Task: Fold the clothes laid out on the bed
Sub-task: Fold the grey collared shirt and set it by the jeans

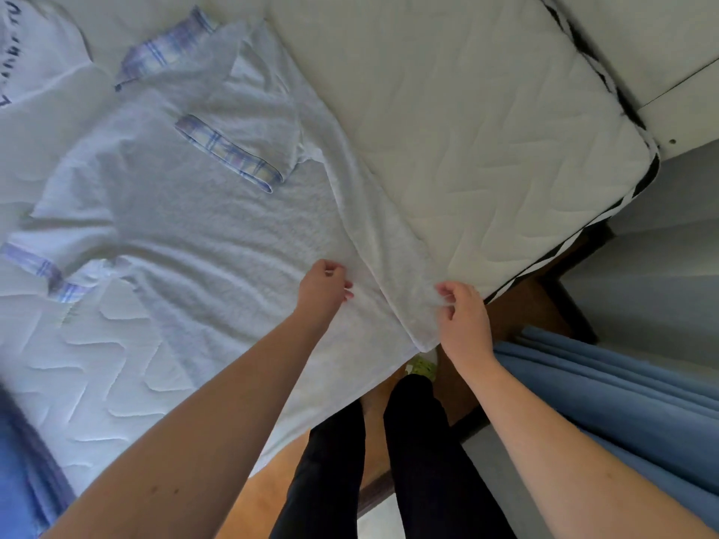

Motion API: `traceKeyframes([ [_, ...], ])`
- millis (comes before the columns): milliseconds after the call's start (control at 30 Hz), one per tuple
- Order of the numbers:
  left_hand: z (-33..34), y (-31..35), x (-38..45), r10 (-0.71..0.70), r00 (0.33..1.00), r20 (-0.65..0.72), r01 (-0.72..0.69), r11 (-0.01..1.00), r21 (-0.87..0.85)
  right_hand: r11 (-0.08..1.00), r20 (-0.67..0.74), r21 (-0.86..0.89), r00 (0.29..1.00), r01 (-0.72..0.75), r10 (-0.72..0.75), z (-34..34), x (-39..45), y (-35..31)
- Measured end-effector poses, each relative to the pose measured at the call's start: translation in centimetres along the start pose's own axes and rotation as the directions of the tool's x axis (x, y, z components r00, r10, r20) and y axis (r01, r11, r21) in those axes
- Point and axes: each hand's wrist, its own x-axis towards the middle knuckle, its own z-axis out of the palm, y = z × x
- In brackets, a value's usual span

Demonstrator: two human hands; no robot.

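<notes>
A white short-sleeved shirt [186, 212] with blue plaid trim on collar and cuffs lies spread on the quilted white mattress [486, 149]. One sleeve is folded inward across its chest, and its right side edge is folded over. My left hand [325, 285] rests on the shirt near its bottom hem, fingers curled into the cloth. My right hand [463, 317] pinches the folded bottom corner of the shirt at the mattress's front edge. Both hands are about a hand's width apart.
Another white garment with dark lettering [31, 52] lies at the far left. Blue fabric [622, 402] hangs at the right, and more blue cloth [15, 480] sits at the lower left. My dark-trousered legs [389, 461] stand on the wooden floor by the bed.
</notes>
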Motion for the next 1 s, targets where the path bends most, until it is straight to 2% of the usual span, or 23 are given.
traceKeyframes([
  [167, -3.7, 1.1, 0.9, -0.004, 0.999, 0.033, 0.009, 0.988, -0.152, 0.999, 0.149, -0.003, 0.988, 0.04, -0.039, 0.8, 2.1, -4.7],
  [267, -4.3, 2.5, 1.9, 0.036, 0.999, 0.025, -0.03, 0.977, -0.212, 0.994, 0.184, 0.007, 0.977, 0.111, -0.111, 1.8, 3.7, -7.0],
  [433, -3.3, 5.9, 5.7, 0.119, 0.991, -0.065, -0.128, 0.981, -0.147, 0.983, 0.091, 0.003, 0.979, 0.185, -0.184, 3.7, 9.8, -9.7],
  [500, -2.4, 7.9, 7.5, 0.112, 0.991, -0.07, -0.119, 0.985, -0.123, 0.98, 0.084, -0.015, 0.977, 0.196, -0.194, 4.0, 13.2, -10.5],
  [633, -1.3, 10.6, 10.2, 0.046, 0.999, 0.003, -0.046, 0.973, 0.227, 0.992, 0.279, 0.032, 0.951, 0.126, -0.13, 3.7, 18.4, -12.5],
  [700, -1.2, 11.2, 10.3, -0.006, 1.0, 0.005, 0.004, 0.98, 0.198, 0.992, 0.354, -0.042, 0.93, 0.119, -0.097, 3.5, 20.2, -13.5],
  [767, -1.3, 11.3, 10.0, -0.038, 0.997, -0.059, 0.045, 0.991, 0.123, 0.984, 0.405, -0.142, 0.914, 0.107, -0.041, 3.4, 21.7, -14.1],
  [833, -1.8, 10.9, 9.4, -0.044, 0.991, -0.126, 0.059, 0.991, 0.116, 0.973, 0.444, -0.209, 0.896, 0.097, 0.006, 3.4, 22.7, -14.4],
  [1000, -2.7, 8.9, 8.5, -0.041, 0.967, -0.25, 0.061, 0.995, 0.074, 0.966, 0.437, -0.228, 0.899, 0.121, -0.01, 3.5, 23.6, -14.3],
])
